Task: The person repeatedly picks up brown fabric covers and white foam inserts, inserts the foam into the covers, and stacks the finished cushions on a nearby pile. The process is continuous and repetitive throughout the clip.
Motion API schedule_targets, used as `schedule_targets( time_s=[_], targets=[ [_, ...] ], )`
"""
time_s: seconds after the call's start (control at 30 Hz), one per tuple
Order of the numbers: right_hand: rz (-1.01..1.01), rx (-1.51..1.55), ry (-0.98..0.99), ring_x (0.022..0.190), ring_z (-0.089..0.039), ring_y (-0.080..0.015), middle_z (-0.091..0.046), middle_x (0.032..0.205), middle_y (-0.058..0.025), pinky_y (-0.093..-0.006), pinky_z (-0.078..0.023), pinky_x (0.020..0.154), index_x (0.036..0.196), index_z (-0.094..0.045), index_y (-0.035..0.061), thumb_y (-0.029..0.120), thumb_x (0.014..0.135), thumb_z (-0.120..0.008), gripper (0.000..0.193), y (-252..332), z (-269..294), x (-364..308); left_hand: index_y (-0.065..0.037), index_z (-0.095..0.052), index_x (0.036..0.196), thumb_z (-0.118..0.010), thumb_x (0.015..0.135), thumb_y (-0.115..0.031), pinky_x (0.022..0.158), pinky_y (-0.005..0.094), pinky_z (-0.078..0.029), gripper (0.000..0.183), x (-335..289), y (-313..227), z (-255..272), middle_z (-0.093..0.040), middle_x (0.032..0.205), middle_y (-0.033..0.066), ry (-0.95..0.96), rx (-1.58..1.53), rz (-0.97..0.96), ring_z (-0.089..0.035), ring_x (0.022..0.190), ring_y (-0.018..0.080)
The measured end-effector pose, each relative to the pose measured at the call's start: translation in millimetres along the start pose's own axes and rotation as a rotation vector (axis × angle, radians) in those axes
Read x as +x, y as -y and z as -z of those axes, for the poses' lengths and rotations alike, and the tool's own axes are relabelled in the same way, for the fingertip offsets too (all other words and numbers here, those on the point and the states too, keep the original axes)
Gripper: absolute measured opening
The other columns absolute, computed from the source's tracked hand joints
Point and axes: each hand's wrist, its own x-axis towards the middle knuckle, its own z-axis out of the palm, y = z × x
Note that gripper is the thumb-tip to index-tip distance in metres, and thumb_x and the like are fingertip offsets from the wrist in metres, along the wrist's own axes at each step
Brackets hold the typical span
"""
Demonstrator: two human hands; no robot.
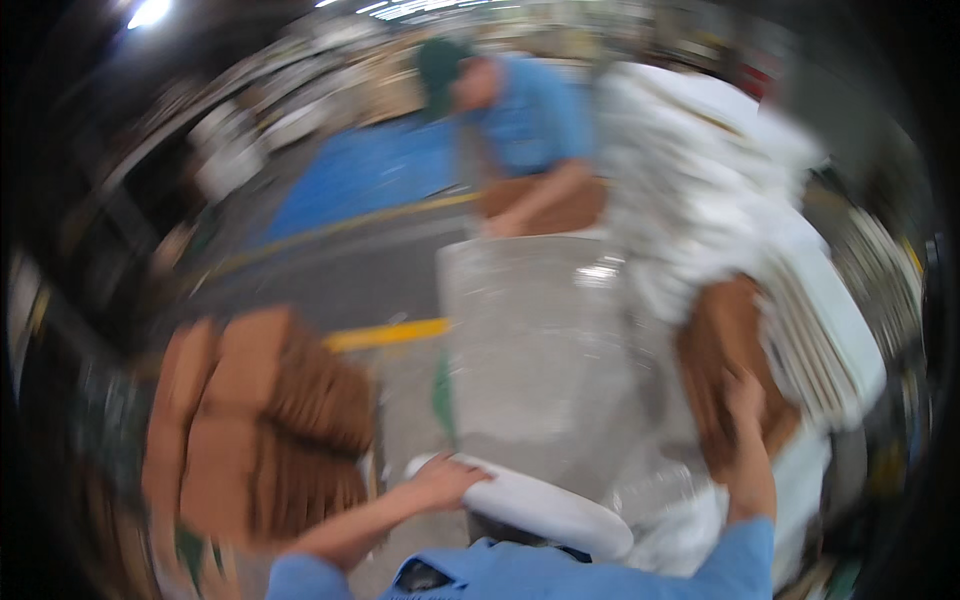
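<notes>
My left hand [448, 482] is closed over the left end of a white roll [545, 508], which lies at the near edge of the work surface, close to my body. A sheet of clear plastic film [540, 340] is spread over the grey surface beyond it. On the right, my right hand [743, 398] reaches onto a stack of brown cardboard pieces [722, 340] and touches it. Motion blur smears its fingers, so their grip does not show. Another stack of folded brown cardboard [240, 430] stands at my left, apart from my left hand.
Across the table a co-worker in a blue shirt [535, 110] leans over a brown cardboard piece [545, 205]. Crumpled white plastic [690, 180] is heaped at the right, beside stacked white panels [815, 330]. A yellow floor line [390, 334] and a blue sheet [365, 170] lie to the left.
</notes>
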Motion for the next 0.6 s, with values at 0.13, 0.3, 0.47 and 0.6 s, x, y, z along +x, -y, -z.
schedule_targets(
  time_s=[0.13,0.3,0.47,0.6],
  targets=[
    [0.085,0.008,-0.111,0.118,-0.068,-0.0352,-0.073,0.127,-0.0222,-0.0440,-0.051,0.103,0.134,-0.068,-0.0069,0.040,0.112,-0.053,0.054,-65.3,33.3,24.1,-0.025,-0.063,0.140,-0.085,0.076,-0.029,0.108,0.0530,-0.047,0.067,18.9,5.4,-6.4,-0.071,0.133,0.0060,-0.213,-0.166,-0.130,-0.066,0.125,0.0288],
    [0.143,0.367,0.185,0.113,-0.068,-0.0299,-0.074,0.121,-0.0198,-0.0400,-0.052,0.098,0.131,-0.068,-0.0088,0.039,0.113,-0.049,0.054,-37.5,32.5,13.3,-0.021,-0.070,0.128,-0.083,0.074,-0.022,0.098,0.0511,-0.052,0.056,-1.8,4.7,-12.1,-0.076,0.117,0.0077,-0.279,-0.282,-0.116,-0.071,0.113,0.0322],
    [0.150,0.723,0.173,0.111,-0.069,-0.0295,-0.075,0.121,-0.0199,-0.0402,-0.052,0.097,0.130,-0.069,-0.0084,0.037,0.114,-0.048,0.053,30.5,46.7,-37.3,-0.018,-0.073,0.117,-0.080,0.077,-0.022,0.088,0.0513,-0.058,0.041,8.2,15.8,-16.6,-0.078,0.108,0.0087,-0.375,-0.229,-0.171,-0.075,0.103,0.0340],
    [0.281,-0.270,-0.226,0.117,-0.071,-0.0358,-0.073,0.125,-0.0258,-0.0429,-0.054,0.097,0.127,-0.070,-0.0047,0.030,0.111,-0.047,0.045,48.1,108.8,-81.0,-0.015,-0.072,0.120,-0.075,0.082,-0.019,0.091,0.0495,-0.057,0.039,19.7,10.0,-2.8,-0.077,0.115,0.0093,-0.263,-0.265,-0.253,-0.074,0.109,0.0327]
  ],
)
